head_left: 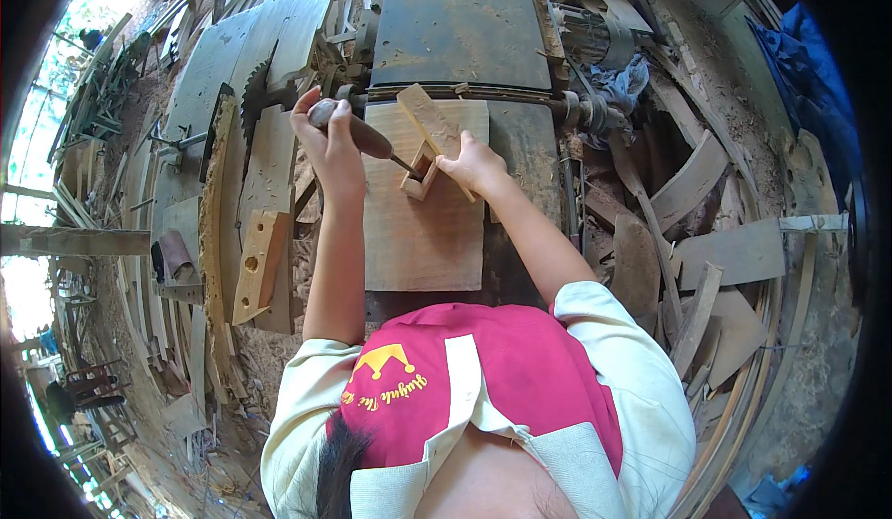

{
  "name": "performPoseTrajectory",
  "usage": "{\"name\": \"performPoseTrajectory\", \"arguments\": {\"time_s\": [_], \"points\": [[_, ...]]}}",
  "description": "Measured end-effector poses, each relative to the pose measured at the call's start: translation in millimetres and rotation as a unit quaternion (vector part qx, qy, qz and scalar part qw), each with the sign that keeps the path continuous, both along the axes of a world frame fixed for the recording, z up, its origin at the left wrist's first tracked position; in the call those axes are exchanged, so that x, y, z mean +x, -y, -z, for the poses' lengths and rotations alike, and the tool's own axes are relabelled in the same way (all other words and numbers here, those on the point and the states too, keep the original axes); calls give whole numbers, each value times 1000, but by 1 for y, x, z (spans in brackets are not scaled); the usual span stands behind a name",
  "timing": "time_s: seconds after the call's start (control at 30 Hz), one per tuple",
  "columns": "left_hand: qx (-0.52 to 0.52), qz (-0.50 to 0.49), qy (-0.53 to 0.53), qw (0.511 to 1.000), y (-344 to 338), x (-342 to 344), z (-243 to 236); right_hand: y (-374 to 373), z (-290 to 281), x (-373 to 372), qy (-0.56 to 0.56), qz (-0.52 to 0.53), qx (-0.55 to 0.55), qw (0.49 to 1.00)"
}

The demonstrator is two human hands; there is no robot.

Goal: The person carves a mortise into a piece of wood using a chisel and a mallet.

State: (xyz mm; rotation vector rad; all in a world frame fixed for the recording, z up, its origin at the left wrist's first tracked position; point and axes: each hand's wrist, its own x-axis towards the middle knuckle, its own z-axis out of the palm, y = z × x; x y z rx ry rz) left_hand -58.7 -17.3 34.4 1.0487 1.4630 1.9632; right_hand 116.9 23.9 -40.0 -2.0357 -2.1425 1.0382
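My left hand (333, 147) is wrapped round a chisel-like tool (372, 140) with a thick, rounded brown handle and a thin metal shaft. The shaft slants down to the right, its end at the opening of a small box-shaped wooden frame (414, 185). My right hand (474, 163) grips a flat wooden slat (429, 118) that lies slantwise against this frame; whether the two are joined I cannot tell. Its fingertips are partly hidden behind the wood. Under both lies a broad pale board (423, 249).
A dark metal machine table (460, 26) stands at the far side, with a toothed saw blade (253, 101) to its left. A wooden block with holes (263, 263) rests left of my forearm. Scrap boards (692, 180) are heaped at right, near a blue tarp (808, 73).
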Motion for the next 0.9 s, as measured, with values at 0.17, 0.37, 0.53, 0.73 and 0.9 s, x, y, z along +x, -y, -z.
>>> {"name": "performPoseTrajectory", "arguments": {"time_s": [0.17,0.37,0.53,0.73,0.9], "points": [[7,-22,-144,989,5,16,-12,-1,0,0,5,-1,-6,1000],[27,-20,-214,976,6,21,-16,-1,1,1,4,5,-11,1000],[56,26,-261,963,3,25,-18,0,1,0,8,5,0,1000],[107,170,-38,979,-10,33,-5,0,-1,-1,6,8,-7,1000],[48,240,-14,970,-12,31,-3,1,-2,-2,6,8,-2,1000]]}}
